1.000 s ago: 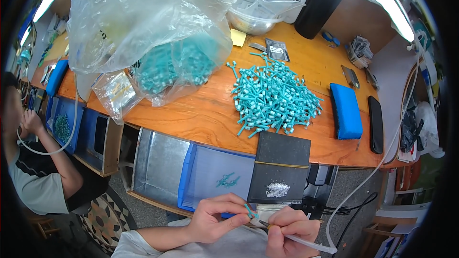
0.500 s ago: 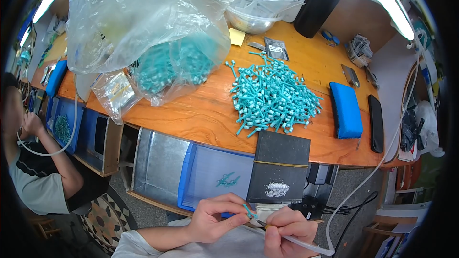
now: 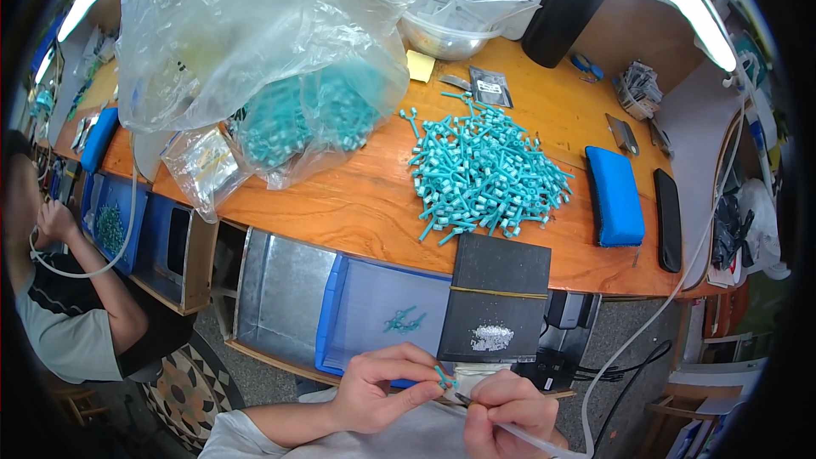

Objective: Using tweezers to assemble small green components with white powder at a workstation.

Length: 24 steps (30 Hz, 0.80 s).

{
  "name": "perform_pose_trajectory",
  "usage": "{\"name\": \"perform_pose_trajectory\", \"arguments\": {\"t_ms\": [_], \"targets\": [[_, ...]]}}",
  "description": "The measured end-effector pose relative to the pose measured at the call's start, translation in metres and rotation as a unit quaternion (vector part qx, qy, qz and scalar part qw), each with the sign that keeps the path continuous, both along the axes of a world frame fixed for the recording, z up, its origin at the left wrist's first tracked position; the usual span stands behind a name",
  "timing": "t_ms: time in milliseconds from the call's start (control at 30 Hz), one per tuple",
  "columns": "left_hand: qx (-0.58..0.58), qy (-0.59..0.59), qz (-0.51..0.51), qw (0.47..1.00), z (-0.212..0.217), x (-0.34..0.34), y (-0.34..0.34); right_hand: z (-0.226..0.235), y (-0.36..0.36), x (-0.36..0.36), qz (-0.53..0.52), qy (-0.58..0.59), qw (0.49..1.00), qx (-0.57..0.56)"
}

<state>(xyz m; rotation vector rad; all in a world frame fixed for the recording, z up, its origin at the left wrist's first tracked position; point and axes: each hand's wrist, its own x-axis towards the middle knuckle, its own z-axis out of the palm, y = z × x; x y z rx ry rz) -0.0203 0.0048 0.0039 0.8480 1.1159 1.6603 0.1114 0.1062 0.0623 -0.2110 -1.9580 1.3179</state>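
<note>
Near the lower edge, my left hand (image 3: 382, 393) pinches a small teal branched piece (image 3: 444, 377) between thumb and fingertips. My right hand (image 3: 512, 412) is closed round a slim pen-like tool (image 3: 463, 398) with a dark tip, joined to a pale flexible hose (image 3: 544, 442). The tip points at the teal piece; whether it touches cannot be made out. Just beyond my hands lies a black pad (image 3: 497, 263) with a rubber band across it and a patch of tiny clear stones (image 3: 493, 337). Several teal pieces (image 3: 405, 320) rest in the blue-rimmed tray (image 3: 333, 306) left of the pad.
A heap of teal pieces (image 3: 489, 170) covers the middle of the wooden bench (image 3: 357, 195). Left of it sits a large clear bag (image 3: 255, 34) holding more. A blue case (image 3: 614, 195) and a black case (image 3: 668, 221) lie right. Another person (image 3: 76, 306) sits at far left.
My right hand has shifted slightly left and down with the pen-like tool. My left hand keeps its pinch on the teal piece, almost unmoved.
</note>
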Motion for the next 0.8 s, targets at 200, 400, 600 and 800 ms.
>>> {"name": "perform_pose_trajectory", "arguments": {"t_ms": [200, 400, 600, 800], "targets": [[0.006, -0.029, -0.009, 1.000, -0.001, 0.003, 0.001, 0.012, -0.001, 0.007, -0.037, 0.010, 0.998, -0.052], [-0.020, -0.079, -0.018, 0.996, -0.007, 0.003, -0.005, 0.010, 0.010, 0.006, -0.107, -0.003, 0.994, -0.032], [-0.033, -0.193, -0.058, 0.979, -0.008, 0.008, -0.003, 0.001, 0.014, 0.007, -0.215, -0.024, 0.976, 0.028], [-0.034, -0.214, -0.039, 0.976, -0.003, 0.008, -0.004, -0.002, 0.016, 0.008, -0.206, -0.042, 0.978, 0.014]]}}
